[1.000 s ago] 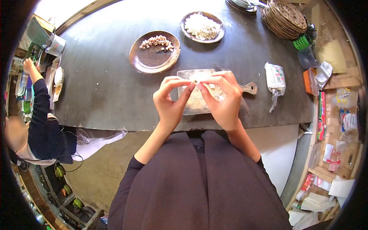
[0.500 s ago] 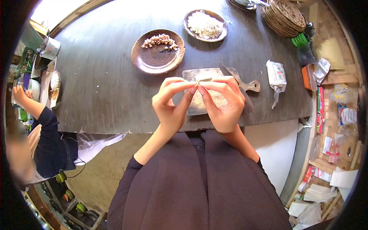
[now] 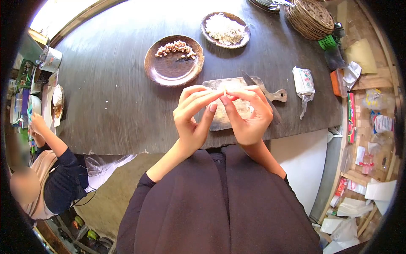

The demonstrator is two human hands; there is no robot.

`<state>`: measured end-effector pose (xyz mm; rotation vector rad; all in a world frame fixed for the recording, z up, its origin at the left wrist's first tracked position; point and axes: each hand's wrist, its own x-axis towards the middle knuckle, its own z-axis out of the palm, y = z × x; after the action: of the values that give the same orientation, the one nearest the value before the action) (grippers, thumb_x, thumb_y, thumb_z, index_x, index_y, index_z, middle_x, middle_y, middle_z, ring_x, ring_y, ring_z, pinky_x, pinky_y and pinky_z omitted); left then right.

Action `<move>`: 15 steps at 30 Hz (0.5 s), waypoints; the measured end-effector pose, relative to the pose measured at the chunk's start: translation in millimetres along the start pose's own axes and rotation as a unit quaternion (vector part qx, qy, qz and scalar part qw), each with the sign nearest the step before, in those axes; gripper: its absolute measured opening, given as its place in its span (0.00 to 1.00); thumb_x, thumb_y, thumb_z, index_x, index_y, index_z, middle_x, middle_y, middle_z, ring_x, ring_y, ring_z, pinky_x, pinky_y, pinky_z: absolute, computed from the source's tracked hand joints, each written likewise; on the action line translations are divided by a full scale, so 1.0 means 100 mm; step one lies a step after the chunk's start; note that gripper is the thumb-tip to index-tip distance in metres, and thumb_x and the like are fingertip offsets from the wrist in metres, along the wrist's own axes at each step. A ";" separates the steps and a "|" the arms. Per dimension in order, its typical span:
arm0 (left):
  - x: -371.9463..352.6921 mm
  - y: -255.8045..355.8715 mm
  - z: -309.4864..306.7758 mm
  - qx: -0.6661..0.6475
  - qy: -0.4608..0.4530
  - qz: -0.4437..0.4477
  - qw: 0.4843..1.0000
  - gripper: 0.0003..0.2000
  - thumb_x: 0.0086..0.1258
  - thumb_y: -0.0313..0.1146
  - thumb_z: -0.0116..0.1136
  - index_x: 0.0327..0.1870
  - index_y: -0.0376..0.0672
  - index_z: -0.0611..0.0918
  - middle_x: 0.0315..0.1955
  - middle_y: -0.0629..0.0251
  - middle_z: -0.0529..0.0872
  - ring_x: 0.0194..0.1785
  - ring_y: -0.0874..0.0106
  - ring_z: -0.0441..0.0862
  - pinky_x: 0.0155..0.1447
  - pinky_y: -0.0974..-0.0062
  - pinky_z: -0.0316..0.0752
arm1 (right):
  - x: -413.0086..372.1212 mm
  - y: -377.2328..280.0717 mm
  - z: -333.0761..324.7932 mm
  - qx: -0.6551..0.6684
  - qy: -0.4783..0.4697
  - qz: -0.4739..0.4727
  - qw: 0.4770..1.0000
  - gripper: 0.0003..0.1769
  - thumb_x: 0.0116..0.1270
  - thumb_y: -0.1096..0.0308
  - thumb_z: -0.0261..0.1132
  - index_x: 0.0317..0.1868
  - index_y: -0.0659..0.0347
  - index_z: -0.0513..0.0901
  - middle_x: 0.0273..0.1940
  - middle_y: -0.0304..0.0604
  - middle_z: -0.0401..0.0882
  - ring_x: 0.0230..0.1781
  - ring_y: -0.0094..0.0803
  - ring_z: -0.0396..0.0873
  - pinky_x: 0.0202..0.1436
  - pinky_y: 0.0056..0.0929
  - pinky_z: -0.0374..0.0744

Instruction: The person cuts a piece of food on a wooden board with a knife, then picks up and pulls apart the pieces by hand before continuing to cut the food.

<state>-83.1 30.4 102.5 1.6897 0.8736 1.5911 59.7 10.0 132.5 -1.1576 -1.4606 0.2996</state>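
Note:
Above the wooden cutting board (image 3: 222, 122), my two hands meet at the fingertips around a small pale piece (image 3: 225, 93), too small to identify. My right hand (image 3: 250, 116) pinches it between thumb and index finger. On its other side, the curled fingers of my left hand (image 3: 192, 114) hold its edge, the thumb slightly lower. A dark-bladed knife (image 3: 248, 79) lies slantwise across the board, partly hidden behind my right hand. Some small pale scraps (image 3: 249, 111) show on the board. Beyond my hands, a brown plate (image 3: 173, 75) carries small chopped pieces (image 3: 175, 48).
A second plate (image 3: 208, 37) at the back holds a pale shredded heap (image 3: 226, 28). To the right lie a white plastic packet (image 3: 303, 80) and stacked wicker plates (image 3: 310, 19). Another person (image 3: 55, 178) works at the table's left end. Cluttered shelving (image 3: 368, 127) lines the right side.
My left thumb has dropped away from the right thumb, and both hands have shifted slightly right. The other person's arms have come lower, to a bowl.

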 end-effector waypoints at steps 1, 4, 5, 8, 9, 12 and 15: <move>0.01 0.00 0.00 0.002 -0.005 0.003 1.000 0.11 0.67 0.22 0.66 0.49 0.37 0.91 0.43 0.58 0.92 0.50 0.60 0.83 0.59 0.66 0.76 | 0.00 0.01 -0.01 -0.001 -0.010 0.002 1.000 0.13 0.59 0.83 0.76 0.44 0.67 0.88 0.42 0.47 0.88 0.39 0.29 0.84 0.44 0.25 0.81; 0.01 -0.10 -0.01 -0.012 -0.016 0.013 1.000 0.11 0.68 0.23 0.67 0.51 0.35 0.89 0.44 0.58 0.91 0.52 0.63 0.83 0.60 0.66 0.75 | 0.01 0.03 -0.04 -0.009 -0.015 0.024 1.000 0.11 0.60 0.83 0.76 0.42 0.66 0.88 0.40 0.46 0.88 0.38 0.28 0.83 0.45 0.25 0.80; 0.02 -0.08 -0.01 -0.012 -0.016 0.012 1.000 0.11 0.68 0.23 0.67 0.51 0.35 0.89 0.44 0.58 0.91 0.52 0.63 0.83 0.60 0.66 0.75 | 0.02 0.02 -0.06 -0.009 -0.015 0.024 1.000 0.11 0.60 0.83 0.76 0.42 0.66 0.88 0.40 0.46 0.88 0.38 0.28 0.83 0.45 0.25 0.80; 0.08 -0.05 -0.02 -0.132 0.024 -0.118 0.984 0.13 0.69 0.22 0.68 0.54 0.34 0.88 0.47 0.58 0.90 0.52 0.70 0.84 0.59 0.69 0.76 | 0.05 -0.02 -0.12 0.008 -0.046 0.083 0.995 0.09 0.61 0.83 0.75 0.41 0.66 0.88 0.38 0.44 0.88 0.37 0.28 0.83 0.46 0.26 0.79; 0.10 -0.08 -0.07 -0.175 -0.023 -0.143 0.974 0.14 0.69 0.21 0.69 0.54 0.34 0.87 0.48 0.59 0.90 0.52 0.73 0.84 0.58 0.71 0.77 | 0.05 -0.02 -0.14 0.006 -0.060 0.079 0.995 0.08 0.61 0.83 0.75 0.40 0.66 0.88 0.38 0.43 0.88 0.37 0.28 0.82 0.45 0.26 0.78; 0.16 -0.08 -0.09 -0.207 -0.073 -0.156 0.963 0.15 0.66 0.18 0.71 0.53 0.34 0.87 0.47 0.61 0.90 0.50 0.77 0.85 0.55 0.77 0.79 | 0.04 0.01 -0.17 0.007 -0.077 0.051 0.996 0.08 0.61 0.83 0.75 0.40 0.66 0.88 0.37 0.42 0.87 0.37 0.27 0.82 0.44 0.26 0.77; 0.15 -0.03 -0.10 -0.192 -0.089 -0.150 0.966 0.14 0.65 0.17 0.71 0.51 0.33 0.87 0.44 0.62 0.91 0.48 0.77 0.86 0.54 0.77 0.80 | 0.03 0.02 -0.19 0.023 -0.075 0.042 0.996 0.09 0.61 0.82 0.75 0.41 0.65 0.87 0.38 0.42 0.87 0.37 0.27 0.81 0.44 0.26 0.76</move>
<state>-92.4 44.6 108.6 1.3303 0.6440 1.2817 77.4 5.4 138.5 -1.1816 -1.5294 0.4853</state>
